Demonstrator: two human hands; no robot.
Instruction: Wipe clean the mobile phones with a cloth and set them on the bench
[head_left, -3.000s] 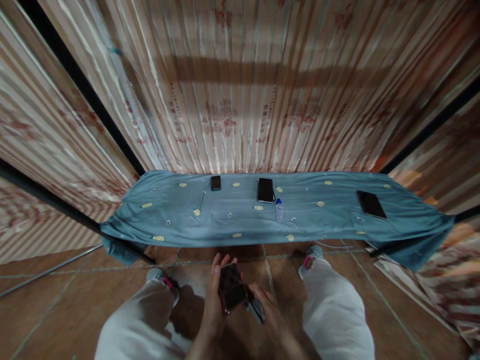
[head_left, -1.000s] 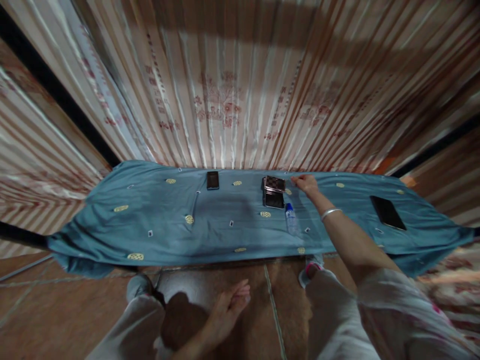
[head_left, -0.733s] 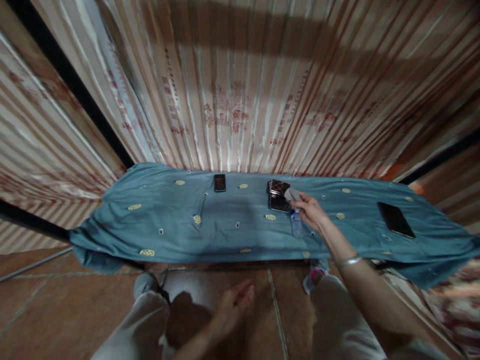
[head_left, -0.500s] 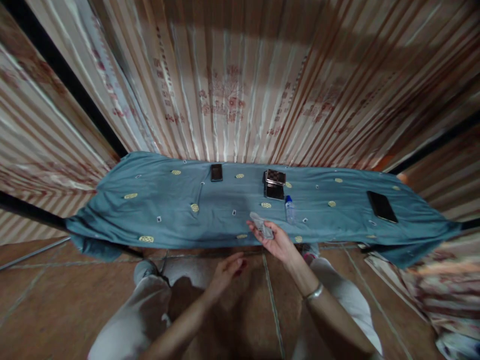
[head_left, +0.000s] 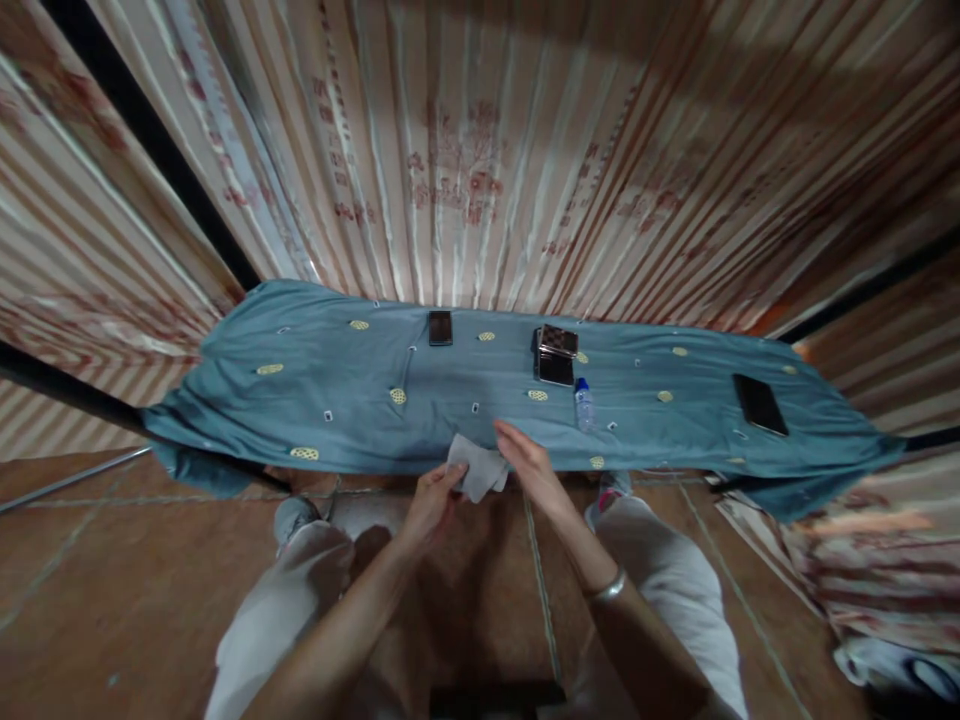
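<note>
A small light-grey cloth (head_left: 478, 468) is spread between my hands at the near edge of the draped table. My left hand (head_left: 433, 503) pinches its left side between thumb and fingers. At the cloth's right edge is my right hand (head_left: 531, 462), its fingers stretched out and pointing up to the left; whether they touch the cloth I cannot tell. A silver bracelet circles my right wrist. Beyond the right hand lies a clear bottle with a blue cap (head_left: 584, 405). Behind the bottle, an open dark hinged case (head_left: 556, 355) has a checkered lid.
A teal patterned sheet (head_left: 360, 385) covers the long narrow table. Toward its back lies a small dark square case (head_left: 440, 328), and at the right a flat black rectangular object (head_left: 760, 404). Striped curtains (head_left: 450, 150) hang behind, with dark poles (head_left: 161, 150) at the sides.
The grey cloth was crumpled in my right hand; now it is opened out and held by my left hand. Both hands have come together, and my right hand's fingers have straightened.
</note>
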